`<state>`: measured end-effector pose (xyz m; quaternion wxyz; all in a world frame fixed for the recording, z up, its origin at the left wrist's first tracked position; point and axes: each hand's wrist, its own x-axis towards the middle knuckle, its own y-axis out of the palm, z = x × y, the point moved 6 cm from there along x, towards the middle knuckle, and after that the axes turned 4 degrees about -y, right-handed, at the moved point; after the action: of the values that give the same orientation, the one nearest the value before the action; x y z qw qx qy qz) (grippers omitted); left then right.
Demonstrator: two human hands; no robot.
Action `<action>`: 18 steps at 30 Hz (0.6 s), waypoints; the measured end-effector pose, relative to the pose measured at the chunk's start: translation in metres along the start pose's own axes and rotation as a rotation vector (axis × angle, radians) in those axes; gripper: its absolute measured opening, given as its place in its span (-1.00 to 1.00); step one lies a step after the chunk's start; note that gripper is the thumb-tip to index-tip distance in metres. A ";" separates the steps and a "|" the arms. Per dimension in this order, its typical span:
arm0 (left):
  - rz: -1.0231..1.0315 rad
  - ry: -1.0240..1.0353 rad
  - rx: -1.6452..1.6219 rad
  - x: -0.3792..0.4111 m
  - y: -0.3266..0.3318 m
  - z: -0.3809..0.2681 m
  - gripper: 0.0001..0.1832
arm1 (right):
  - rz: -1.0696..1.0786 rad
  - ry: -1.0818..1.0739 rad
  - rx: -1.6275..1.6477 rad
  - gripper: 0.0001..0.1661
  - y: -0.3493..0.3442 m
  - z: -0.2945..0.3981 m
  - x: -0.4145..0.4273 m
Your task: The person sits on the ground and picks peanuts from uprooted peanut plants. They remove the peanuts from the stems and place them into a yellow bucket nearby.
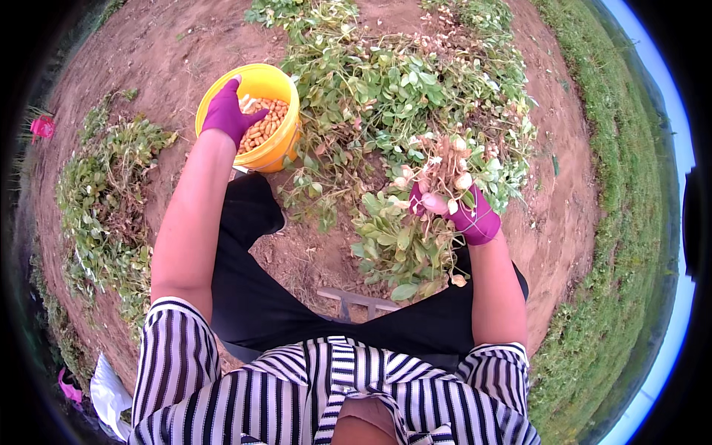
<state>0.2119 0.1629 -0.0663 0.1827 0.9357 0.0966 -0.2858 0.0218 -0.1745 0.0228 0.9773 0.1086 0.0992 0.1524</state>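
Note:
My left hand (233, 114), in a purple fingerless glove, is over the near left part of a yellow plastic bucket (292, 92), its fingers apart above the opening. Peanut pods (267, 125) lie inside the bucket. My right hand (456, 208), gloved the same way, grips a peanut plant (403, 239) by its stems. Roots and several pods (463, 180) stick up above the fingers, and the leaves hang down towards my lap. Beyond it spreads a large heap of pulled peanut plants (389, 83).
Another heap of peanut plants (105, 183) lies on bare soil at the left. A low stool or frame (359, 298) shows between my legs. A white sack (109, 392) and a pink item (69, 389) lie lower left, a red-pink object (42, 128) farther up. Grass (628, 222) runs along the right.

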 end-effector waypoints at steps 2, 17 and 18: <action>-0.049 -0.138 0.066 -0.044 0.043 0.010 -0.47 | -0.042 -0.048 -0.007 -0.73 -0.006 0.001 -0.001; 0.953 0.163 0.522 -0.173 0.152 0.089 -0.64 | -0.027 0.027 0.089 -0.54 0.007 -0.015 0.013; 0.955 0.136 0.543 -0.173 0.153 0.089 -0.66 | -0.029 0.035 0.085 -0.54 0.006 -0.017 0.012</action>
<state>0.0695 -0.0253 0.0076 0.0377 0.9055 -0.4040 -0.1245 0.0276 -0.1620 0.0059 0.9721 0.1457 0.1242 0.1359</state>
